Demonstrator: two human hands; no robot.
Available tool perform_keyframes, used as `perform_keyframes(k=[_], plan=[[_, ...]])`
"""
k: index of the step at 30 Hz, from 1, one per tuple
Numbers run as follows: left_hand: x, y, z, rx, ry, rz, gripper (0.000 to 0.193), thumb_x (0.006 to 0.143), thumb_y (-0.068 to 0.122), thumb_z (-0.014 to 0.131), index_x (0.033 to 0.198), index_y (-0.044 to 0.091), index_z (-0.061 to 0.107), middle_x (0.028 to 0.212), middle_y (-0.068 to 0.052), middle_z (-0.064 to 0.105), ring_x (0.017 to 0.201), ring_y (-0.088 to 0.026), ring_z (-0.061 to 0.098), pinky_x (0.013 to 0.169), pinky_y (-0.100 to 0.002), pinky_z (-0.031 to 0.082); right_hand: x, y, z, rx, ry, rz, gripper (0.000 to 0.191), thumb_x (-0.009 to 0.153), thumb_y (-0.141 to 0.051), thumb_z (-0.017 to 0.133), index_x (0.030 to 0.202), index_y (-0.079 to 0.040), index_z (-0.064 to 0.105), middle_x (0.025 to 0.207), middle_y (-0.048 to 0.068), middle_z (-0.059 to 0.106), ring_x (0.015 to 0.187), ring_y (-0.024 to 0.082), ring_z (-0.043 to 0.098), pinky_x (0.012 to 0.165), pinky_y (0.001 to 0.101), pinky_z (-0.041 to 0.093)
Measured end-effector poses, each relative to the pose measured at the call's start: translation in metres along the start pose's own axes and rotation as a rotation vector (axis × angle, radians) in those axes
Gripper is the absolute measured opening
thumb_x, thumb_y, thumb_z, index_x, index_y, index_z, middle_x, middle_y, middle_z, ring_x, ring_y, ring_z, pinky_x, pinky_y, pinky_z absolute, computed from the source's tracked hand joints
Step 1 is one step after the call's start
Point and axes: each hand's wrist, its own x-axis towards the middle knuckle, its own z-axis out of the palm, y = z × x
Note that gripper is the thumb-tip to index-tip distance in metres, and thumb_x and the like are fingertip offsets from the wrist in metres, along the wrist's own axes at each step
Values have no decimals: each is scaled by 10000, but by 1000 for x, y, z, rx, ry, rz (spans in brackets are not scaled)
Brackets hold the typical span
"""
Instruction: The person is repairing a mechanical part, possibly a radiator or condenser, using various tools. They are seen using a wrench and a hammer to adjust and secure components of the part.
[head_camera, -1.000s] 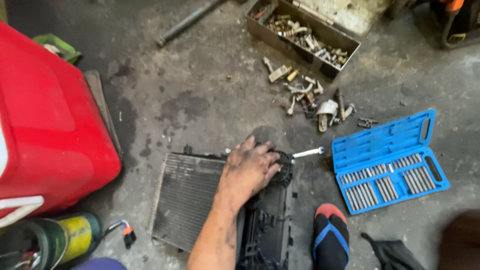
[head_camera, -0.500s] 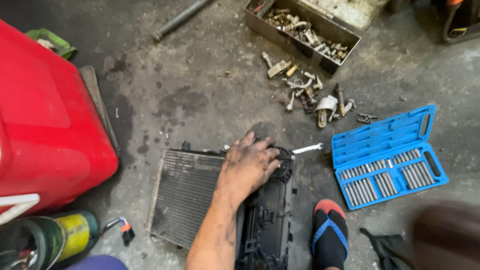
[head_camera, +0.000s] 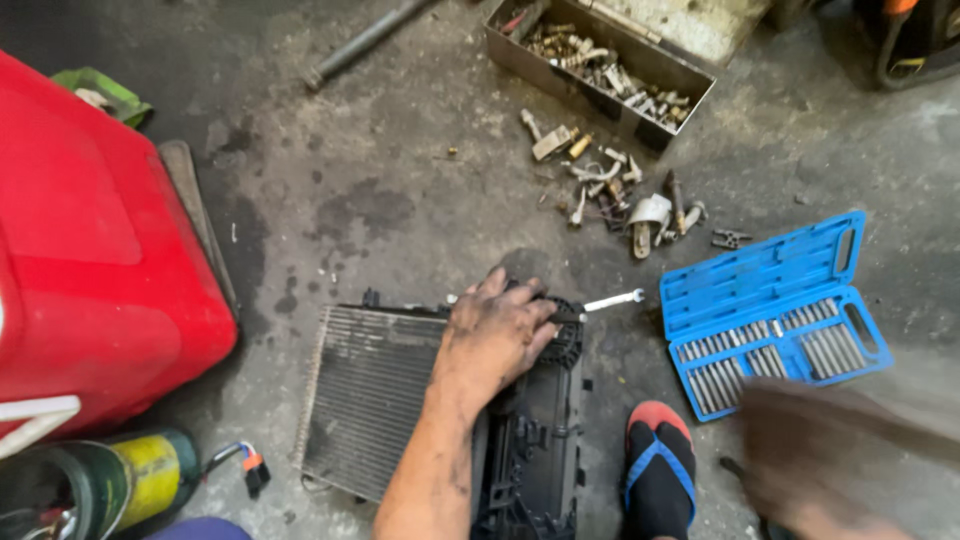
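A finned radiator (head_camera: 365, 395) lies flat on the concrete floor with a black plastic fan shroud (head_camera: 540, 440) on its right side. My left hand (head_camera: 495, 335), dirty with grease, rests on the top of both, fingers curled over the shroud's upper edge. A small silver wrench (head_camera: 615, 299) sticks out to the right from beside my fingertips. My right hand (head_camera: 815, 465) is a brown motion blur at the lower right, below an open blue bit-set case (head_camera: 770, 310); its fingers cannot be made out.
A big red container (head_camera: 90, 270) fills the left. A metal tray of fittings (head_camera: 595, 60) and loose bolts and parts (head_camera: 625, 195) lie at the top. My foot in a red-and-blue sandal (head_camera: 658, 470) is beside the shroud. A yellow-green canister (head_camera: 130, 475) lies bottom left.
My right hand has swept in from the lower right edge toward the left and now shows as a larger blur. My left hand stays on the shroud.
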Motion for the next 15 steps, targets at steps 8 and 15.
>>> perform_keyframes(k=[8,15], plan=[[2,0,4,9,30,-15,341,851,393,701,1139,224,773,1353,-26,637,1309,-387,499,1032,-593,389,-29,-33,-67,641,452,-258,309,1055,-277,563,1205,-13,621,961,81,645,872,188,566,777,336,490],[1,0,5,6,27,-5,341,860,403,708,1135,211,772,1358,-25,647,1322,-390,499,1047,-582,407,9,-48,3,142,-177,43,323,1076,-264,543,1236,8,609,982,67,661,908,167,575,800,316,482]])
